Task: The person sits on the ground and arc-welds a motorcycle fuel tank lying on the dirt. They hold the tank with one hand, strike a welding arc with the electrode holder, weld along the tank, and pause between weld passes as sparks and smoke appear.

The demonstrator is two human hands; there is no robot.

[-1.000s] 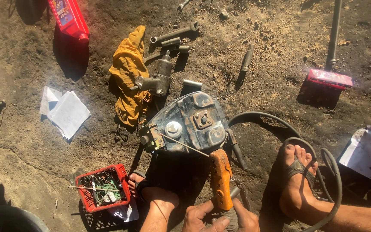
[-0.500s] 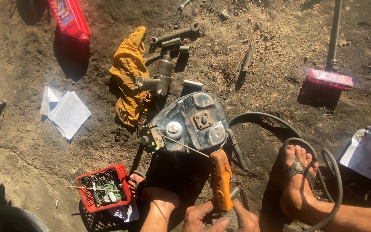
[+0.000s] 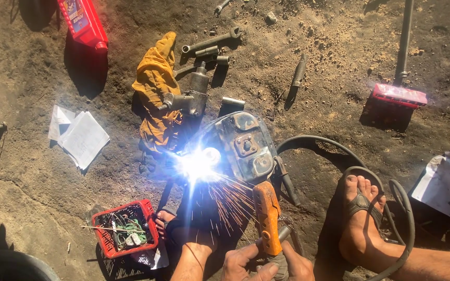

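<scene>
Electrode holder (image 3: 266, 218), orange, at bottom centre — both hands' fingers wrapped round it: left hand (image 3: 243, 263), right hand (image 3: 298, 265). Arc flares at metal housing (image 3: 240, 145) left edge; red basket (image 3: 125, 229) near left, cable (image 3: 339, 151) right — bare dirt beyond.

- Your orange welding holder (image 3: 266, 218) throws blue-white sparks (image 3: 200, 165).
- The rag (image 3: 157, 93) is mustard yellow.
- The small crate (image 3: 125, 235) and bottle (image 3: 83, 22) are red.
- Grey metal casing (image 3: 243, 145).

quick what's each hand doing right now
Left hand: closed on the orange holder, low on its handle.
Right hand: closed on the same holder from the other side.
</scene>
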